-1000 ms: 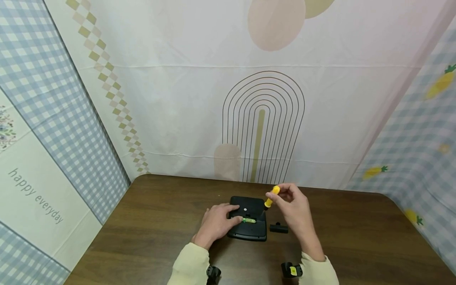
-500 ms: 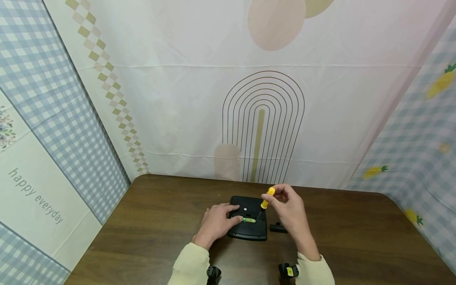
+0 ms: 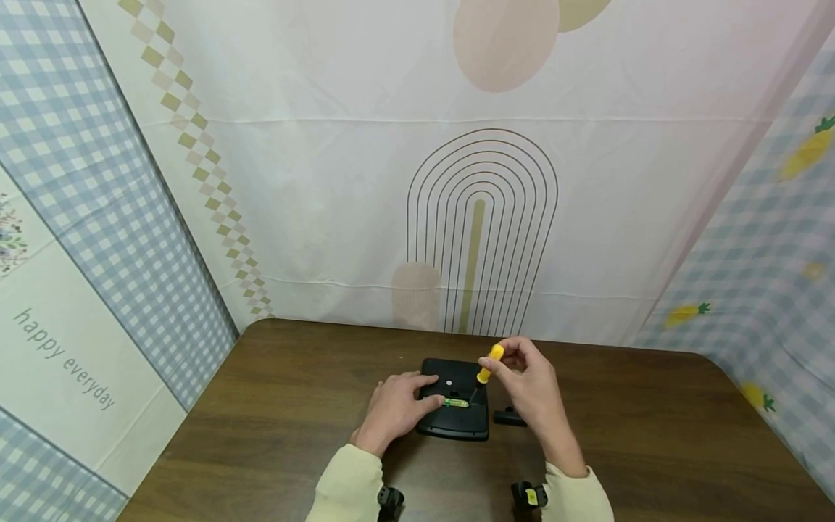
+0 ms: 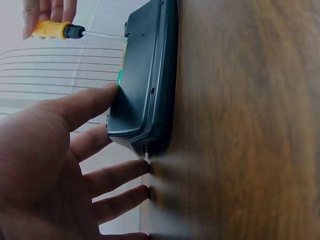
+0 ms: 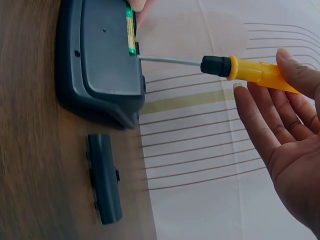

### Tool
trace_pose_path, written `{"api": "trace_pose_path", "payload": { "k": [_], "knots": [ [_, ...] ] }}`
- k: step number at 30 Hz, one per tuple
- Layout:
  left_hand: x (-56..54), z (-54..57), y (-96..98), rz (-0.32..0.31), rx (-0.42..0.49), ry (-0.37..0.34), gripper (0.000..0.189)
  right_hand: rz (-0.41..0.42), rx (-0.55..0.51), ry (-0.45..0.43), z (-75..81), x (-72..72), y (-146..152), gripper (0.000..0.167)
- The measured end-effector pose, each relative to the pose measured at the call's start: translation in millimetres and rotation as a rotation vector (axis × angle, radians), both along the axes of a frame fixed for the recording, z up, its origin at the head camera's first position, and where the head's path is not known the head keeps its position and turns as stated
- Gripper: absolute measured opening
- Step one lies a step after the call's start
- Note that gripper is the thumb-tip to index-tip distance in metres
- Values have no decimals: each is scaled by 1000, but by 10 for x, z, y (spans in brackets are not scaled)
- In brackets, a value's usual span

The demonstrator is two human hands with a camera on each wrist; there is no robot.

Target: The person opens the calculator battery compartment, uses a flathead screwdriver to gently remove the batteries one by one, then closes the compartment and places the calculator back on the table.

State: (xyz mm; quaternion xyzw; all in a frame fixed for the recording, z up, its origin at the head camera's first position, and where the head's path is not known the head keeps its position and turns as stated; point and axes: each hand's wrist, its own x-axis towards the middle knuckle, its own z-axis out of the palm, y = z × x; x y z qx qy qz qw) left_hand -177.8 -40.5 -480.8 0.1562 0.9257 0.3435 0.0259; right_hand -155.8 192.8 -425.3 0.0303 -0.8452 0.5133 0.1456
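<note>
A black device that looks like a calculator [image 3: 451,426] lies face down on the table, its battery slot uncovered. Inside the slot sits a green battery [image 5: 131,31]. My left hand [image 3: 395,407] rests on the device's left side; its thumb presses at the battery's near end and the other fingers spread out fairly straight. Between thumb and fingers, my right hand [image 3: 538,395] holds a screwdriver [image 5: 255,71] by its yellow and black handle. The shaft slants down, its tip right at the battery's right end in the slot.
A small black battery cover [image 5: 104,179] lies on the brown wooden table [image 3: 652,428], just right of the device. A patterned cloth [image 3: 326,217] hangs behind the table's back edge. Black wrist cameras [image 3: 527,496] sit at both sleeves.
My right hand has moved a little left with the screwdriver, bringing the tip from the slot's right side to the battery's end. It now partly hides the battery cover. The left hand stays put.
</note>
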Motion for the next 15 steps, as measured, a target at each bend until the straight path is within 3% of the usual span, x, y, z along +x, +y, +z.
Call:
{"api": "trace_pose_path", "payload": {
  "k": [15],
  "knots": [
    [-9, 15, -40, -30, 22, -2, 45, -5, 102, -40, 23, 12, 150, 33]
  ]
}}
